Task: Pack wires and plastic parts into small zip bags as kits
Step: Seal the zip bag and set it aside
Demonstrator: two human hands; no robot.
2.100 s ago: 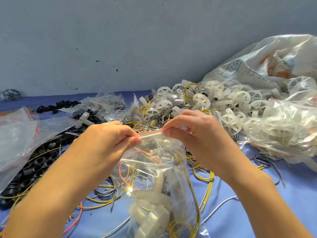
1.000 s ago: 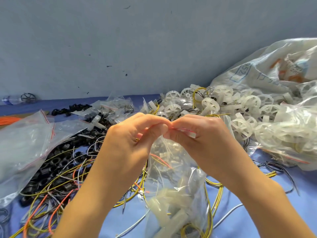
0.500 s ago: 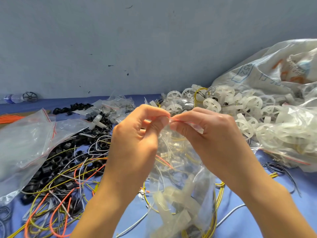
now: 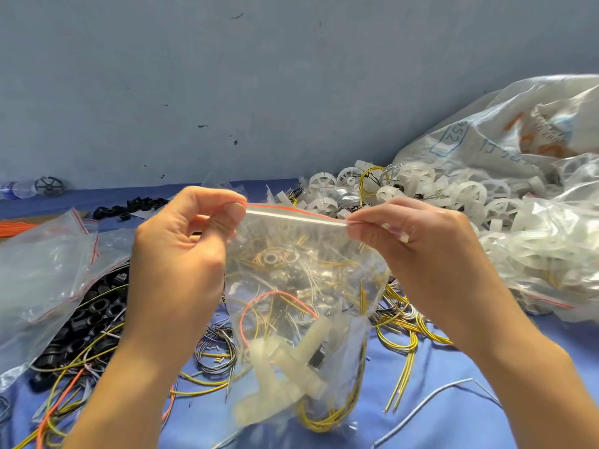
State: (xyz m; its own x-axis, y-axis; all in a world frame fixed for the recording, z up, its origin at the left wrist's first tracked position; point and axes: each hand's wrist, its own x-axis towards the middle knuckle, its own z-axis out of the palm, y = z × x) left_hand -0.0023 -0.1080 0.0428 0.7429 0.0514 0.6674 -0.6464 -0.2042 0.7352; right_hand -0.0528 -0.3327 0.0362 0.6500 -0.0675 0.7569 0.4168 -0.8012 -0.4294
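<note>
Between the two hands, held up over the bench (image 4: 447, 361), hangs a clear zip bag (image 4: 304, 273). The left hand (image 4: 175, 254) pinches one end of its top edge between thumb and forefinger; the right hand (image 4: 431, 254) pinches the other end the same way, so the red-lined seal strip (image 4: 291, 210) is stretched straight between them. Whether the strip is fully pressed closed cannot be told.

Inside the bag, whitish plastic parts (image 4: 285, 374) lie at the bottom with coiled yellow wires (image 4: 324, 422) and a loop of orange wire (image 4: 278, 294) above them.

Under and around the bag, loose yellow wires (image 4: 405, 346) and thin dark wire coils (image 4: 214, 351) lie on the blue bench. To the left are a heap of black rings (image 4: 97, 314) and slack empty zip bags (image 4: 42, 270) partly over it. Behind the hands is a pile of white spoked wheels (image 4: 424, 186); to the right, a clear bag of more white parts (image 4: 538, 254).

A big white sack (image 4: 486, 140) at the far right carries blue print: digits ending in "52" inside an outline, other blue characters too blurred to read, and orange marks.

At the far left edge sit a bundle of orange wire (image 4: 16, 226), a dark spoked wheel (image 4: 49, 187) and a plastic bottle (image 4: 17, 189) against the grey-blue wall (image 4: 259, 92).
</note>
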